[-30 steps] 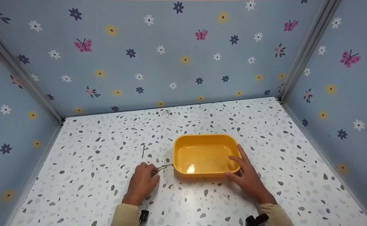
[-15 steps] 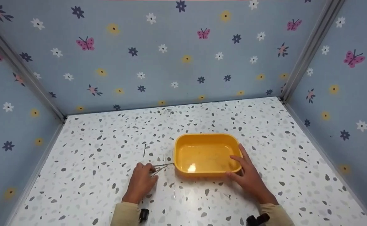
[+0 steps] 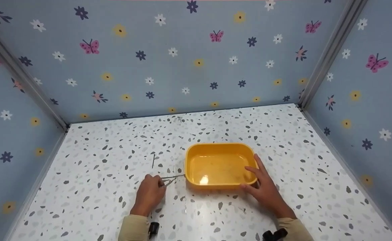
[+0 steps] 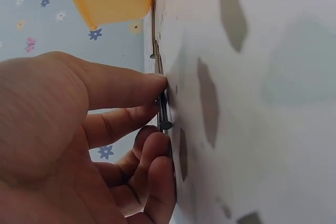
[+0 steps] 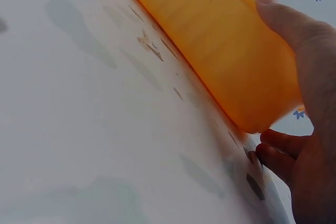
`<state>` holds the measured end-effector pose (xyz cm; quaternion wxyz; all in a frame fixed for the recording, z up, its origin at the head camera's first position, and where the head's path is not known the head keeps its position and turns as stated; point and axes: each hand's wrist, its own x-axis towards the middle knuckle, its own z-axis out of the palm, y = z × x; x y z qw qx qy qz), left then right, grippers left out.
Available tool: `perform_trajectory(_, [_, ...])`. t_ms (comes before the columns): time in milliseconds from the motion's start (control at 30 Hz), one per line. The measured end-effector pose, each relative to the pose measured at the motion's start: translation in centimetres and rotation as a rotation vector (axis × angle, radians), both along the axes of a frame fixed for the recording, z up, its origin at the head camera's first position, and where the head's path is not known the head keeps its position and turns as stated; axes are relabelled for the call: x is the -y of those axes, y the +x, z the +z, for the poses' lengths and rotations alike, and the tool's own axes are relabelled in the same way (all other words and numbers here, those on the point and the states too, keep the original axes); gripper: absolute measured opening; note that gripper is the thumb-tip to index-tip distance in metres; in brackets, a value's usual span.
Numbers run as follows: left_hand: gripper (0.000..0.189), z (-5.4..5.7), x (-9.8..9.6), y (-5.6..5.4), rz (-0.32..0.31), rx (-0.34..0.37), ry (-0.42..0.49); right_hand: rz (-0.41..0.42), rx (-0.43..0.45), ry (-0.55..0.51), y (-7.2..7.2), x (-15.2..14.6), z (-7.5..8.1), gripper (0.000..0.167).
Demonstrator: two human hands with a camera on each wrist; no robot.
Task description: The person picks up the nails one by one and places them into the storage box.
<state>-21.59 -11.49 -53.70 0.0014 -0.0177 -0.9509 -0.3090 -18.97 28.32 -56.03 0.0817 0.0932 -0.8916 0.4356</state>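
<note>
Taking the yellow container [image 3: 216,167] as our landmark, we see the left hand [image 3: 148,195] to its left, palm side down and low over the speckled tabletop [image 3: 216,214], fingers curled and thumb bent in to meet them. It pinches a few nails [image 3: 174,176] at the thumb tip. At the container's right end we find the right hand [image 3: 266,190] gripping, its digits spread around the corner and over the rim.

The nails lie between the left fingertips and the container's left end, their long axes running toward it; one lies nearly along the container's length, others slant. Whether the longest touches the wall, we cannot tell. Left of the container and beyond the left hand, a lone nail-like piece [image 3: 153,161] lies roughly crosswise to the container's length.

We see thin, dark, metallic shanks, and the left wrist view shows small, flat, round heads.
</note>
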Motion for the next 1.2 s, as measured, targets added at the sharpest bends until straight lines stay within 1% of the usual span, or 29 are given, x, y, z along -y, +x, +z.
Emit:
perform_trajectory(233, [0.013,0.01,-0.14,-0.01,0.013,0.003,-0.013,-0.003,-0.003,0.004,0.05,0.03,0.07,0.065])
perform_trajectory(367, [0.012,0.00,0.02,0.05,0.010,0.004,-0.004,0.001,-0.007,-0.002,0.07,0.02,0.08,0.065])
perform_trajectory(600, [0.012,-0.11,0.16,0.05,0.028,0.021,0.066,0.004,-0.026,0.000,-0.04,-0.02,-0.10,0.065])
perform_trajectory(833, [0.006,-0.48,0.53,0.06,0.036,0.033,0.114,0.023,-0.055,-0.041,-0.01,-0.02,0.03,0.064])
perform_trajectory(1033, [0.006,-0.47,0.83,0.11,0.026,0.024,0.150,0.006,-0.023,-0.030,0.00,-0.02,-0.05,0.064])
perform_trajectory(1200, [0.002,-0.61,0.81,0.08,0.049,0.022,0.167,0.009,-0.022,-0.027,0.00,0.04,-0.01,0.064])
